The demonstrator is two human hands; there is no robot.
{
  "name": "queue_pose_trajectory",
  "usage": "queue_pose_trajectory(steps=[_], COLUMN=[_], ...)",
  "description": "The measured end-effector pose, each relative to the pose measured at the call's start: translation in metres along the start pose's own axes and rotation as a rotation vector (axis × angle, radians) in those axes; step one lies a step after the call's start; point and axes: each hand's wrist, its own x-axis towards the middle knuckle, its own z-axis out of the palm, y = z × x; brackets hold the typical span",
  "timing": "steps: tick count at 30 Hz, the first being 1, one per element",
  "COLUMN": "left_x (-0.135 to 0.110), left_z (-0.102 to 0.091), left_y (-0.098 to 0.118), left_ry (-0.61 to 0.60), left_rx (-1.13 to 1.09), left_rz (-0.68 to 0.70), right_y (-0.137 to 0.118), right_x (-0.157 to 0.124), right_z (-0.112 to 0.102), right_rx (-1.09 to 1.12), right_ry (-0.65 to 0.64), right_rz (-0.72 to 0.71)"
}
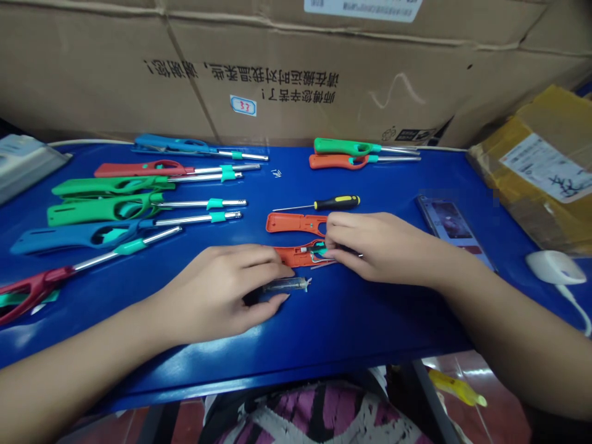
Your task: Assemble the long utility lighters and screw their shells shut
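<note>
My left hand (226,290) rests on the blue table (351,320), its fingers closed on a small clear gas cartridge (289,284). My right hand (370,243) pinches a teal part inside an opened orange lighter shell (296,254). The shell's other orange half (293,222) lies just behind it. A black and yellow screwdriver (324,203) lies a little farther back.
Several long lighters in blue, red and green (139,197) lie at the left. A green and an orange lighter (351,154) lie at the back. A phone (451,225), a white mouse (555,267), a yellow parcel (541,160) and cardboard boxes (277,68) border the table.
</note>
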Motion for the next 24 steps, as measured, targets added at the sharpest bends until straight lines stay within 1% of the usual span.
queue_pose_trajectory(steps=[4, 8, 11, 14, 15, 17, 21, 24], left_x=[0.0, 0.001, 0.001, 0.001, 0.002, 0.004, 0.008, 0.008], left_z=[0.0, 0.001, 0.001, 0.0, 0.0, -0.002, -0.004, -0.003], left_y=[0.0, -0.001, -0.001, 0.0, 0.0, 0.0, -0.005, -0.011], left_ry=[-0.024, -0.032, -0.072, -0.093, -0.082, -0.011, 0.176, 0.23], left_rx=[0.005, -0.009, -0.036, -0.099, -0.121, -0.127, 0.018, 0.069], left_rz=[0.0, 0.01, 0.019, 0.015, 0.003, -0.04, -0.138, -0.188], right_y=[0.001, 0.003, 0.006, 0.009, 0.009, 0.009, 0.004, 0.0], right_x=[-0.003, -0.004, -0.004, -0.003, -0.003, -0.003, -0.002, -0.001], right_z=[-0.005, -0.007, -0.005, -0.004, -0.004, -0.004, -0.005, -0.005], right_rx=[-0.021, -0.124, -0.21, -0.249, -0.246, -0.213, -0.085, -0.035], right_ry=[0.054, 0.115, 0.137, 0.144, 0.14, 0.112, -0.011, -0.071], right_rz=[-0.021, 0.012, 0.037, 0.052, 0.054, 0.052, 0.061, 0.086])
